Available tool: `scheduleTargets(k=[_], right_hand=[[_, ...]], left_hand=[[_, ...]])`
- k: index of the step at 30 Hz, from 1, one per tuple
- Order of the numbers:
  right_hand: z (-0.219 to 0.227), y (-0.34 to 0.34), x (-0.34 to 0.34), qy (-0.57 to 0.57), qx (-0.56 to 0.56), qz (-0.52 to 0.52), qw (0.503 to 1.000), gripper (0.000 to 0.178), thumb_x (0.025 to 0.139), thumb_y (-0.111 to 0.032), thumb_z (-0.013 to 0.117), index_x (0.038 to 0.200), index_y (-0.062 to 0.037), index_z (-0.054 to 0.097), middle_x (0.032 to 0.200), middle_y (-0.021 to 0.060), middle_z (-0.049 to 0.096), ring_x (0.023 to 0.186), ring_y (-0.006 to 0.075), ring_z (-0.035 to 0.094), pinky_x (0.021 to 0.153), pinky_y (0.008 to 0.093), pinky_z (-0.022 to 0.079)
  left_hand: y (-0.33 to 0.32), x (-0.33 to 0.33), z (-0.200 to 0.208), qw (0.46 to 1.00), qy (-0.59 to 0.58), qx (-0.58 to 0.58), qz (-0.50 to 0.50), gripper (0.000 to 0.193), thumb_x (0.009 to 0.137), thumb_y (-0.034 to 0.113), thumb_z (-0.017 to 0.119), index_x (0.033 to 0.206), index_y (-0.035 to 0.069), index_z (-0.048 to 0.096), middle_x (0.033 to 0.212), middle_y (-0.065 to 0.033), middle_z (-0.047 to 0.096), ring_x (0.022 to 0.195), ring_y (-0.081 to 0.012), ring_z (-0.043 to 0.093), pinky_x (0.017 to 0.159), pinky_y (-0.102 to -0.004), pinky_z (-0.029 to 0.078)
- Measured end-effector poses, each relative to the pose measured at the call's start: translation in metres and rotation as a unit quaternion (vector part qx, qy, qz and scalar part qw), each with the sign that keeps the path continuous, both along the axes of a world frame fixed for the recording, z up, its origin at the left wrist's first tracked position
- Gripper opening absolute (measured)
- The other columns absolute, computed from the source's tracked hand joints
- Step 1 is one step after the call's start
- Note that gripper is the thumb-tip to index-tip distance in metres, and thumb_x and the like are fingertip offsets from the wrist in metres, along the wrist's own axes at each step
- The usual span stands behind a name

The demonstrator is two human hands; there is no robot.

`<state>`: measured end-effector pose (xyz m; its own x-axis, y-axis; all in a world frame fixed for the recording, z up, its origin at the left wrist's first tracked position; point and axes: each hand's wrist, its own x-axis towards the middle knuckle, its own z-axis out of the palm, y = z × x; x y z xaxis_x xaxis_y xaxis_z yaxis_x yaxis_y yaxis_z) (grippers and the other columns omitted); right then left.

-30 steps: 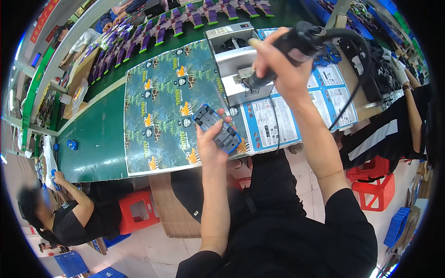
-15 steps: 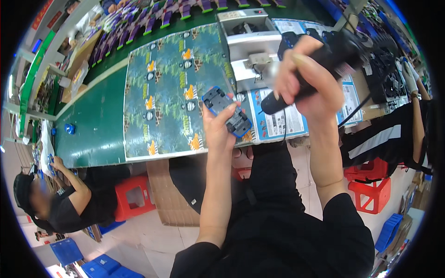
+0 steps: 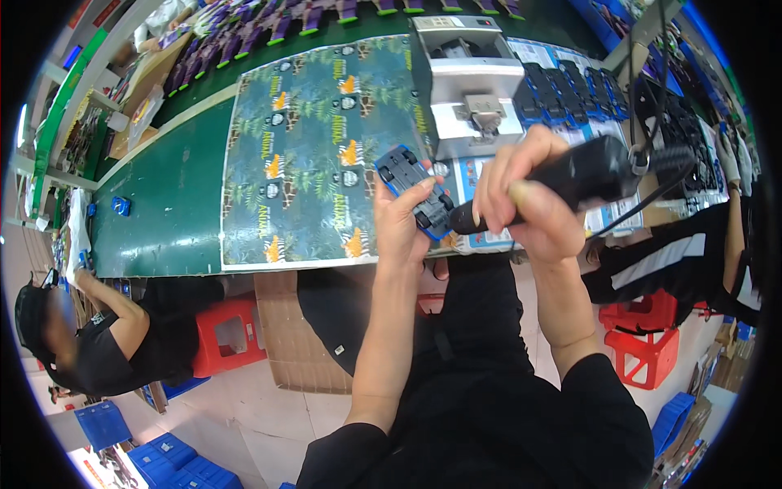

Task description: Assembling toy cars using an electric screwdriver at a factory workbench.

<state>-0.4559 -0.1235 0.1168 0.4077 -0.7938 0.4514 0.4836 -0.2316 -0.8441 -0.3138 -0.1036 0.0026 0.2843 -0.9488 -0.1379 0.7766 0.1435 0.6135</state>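
Note:
My left hand (image 3: 399, 224) grips a toy car (image 3: 414, 189) with a blue body, its dark grey underside and black wheels turned up. My thumb lies across the chassis, and the car is tilted above the front edge of the workbench. Wrapped round a black electric screwdriver (image 3: 582, 173) is my right hand (image 3: 533, 204). The tool lies nearly level, its nose at the lower right end of the car. Whether the bit touches a screw is hidden.
A metal fixture (image 3: 472, 77) stands on the bench behind my hands. Several blue-and-black car parts (image 3: 562, 90) lie right of it. A patterned sheet (image 3: 309, 163) covers the bench at left. Cables hang at right. Co-workers sit on red stools (image 3: 230, 334) at both sides.
My right hand has brought the screwdriver down and levelled it, its nose now at the car. The car has shifted slightly right in the picture. The view has shifted a little.

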Motion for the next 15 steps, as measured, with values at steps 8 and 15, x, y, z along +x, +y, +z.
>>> scheduleTargets(k=[8, 15], right_hand=[[-0.012, 0.009, -0.003, -0.083, 0.074, 0.086, 0.990, 0.030, 0.070, -0.009, 0.080, 0.075, -0.0003, 0.052, 0.063, 0.0103, 0.057, 0.054, 0.0186, 0.056, 0.053, 0.0311, 0.049], [-0.018, 0.011, -0.003, -0.107, 0.068, 0.084, 0.988, 0.030, 0.070, -0.011, 0.079, 0.078, -0.0003, 0.052, 0.063, 0.0100, 0.056, 0.051, 0.0175, 0.054, 0.052, 0.0317, 0.049]], left_hand=[[0.007, -0.005, -0.005, 0.998, 0.033, 0.042, -0.045, 0.065, 0.074, -0.011, 0.067, 0.134, 0.007, 0.047, 0.107, -0.0098, 0.062, 0.088, -0.0227, 0.067, 0.075, -0.0365, 0.057], [0.012, -0.005, 0.000, 0.997, 0.023, 0.059, -0.042, 0.050, 0.075, -0.008, 0.067, 0.122, 0.005, 0.053, 0.104, -0.0088, 0.064, 0.087, -0.0212, 0.067, 0.074, -0.0357, 0.057]])
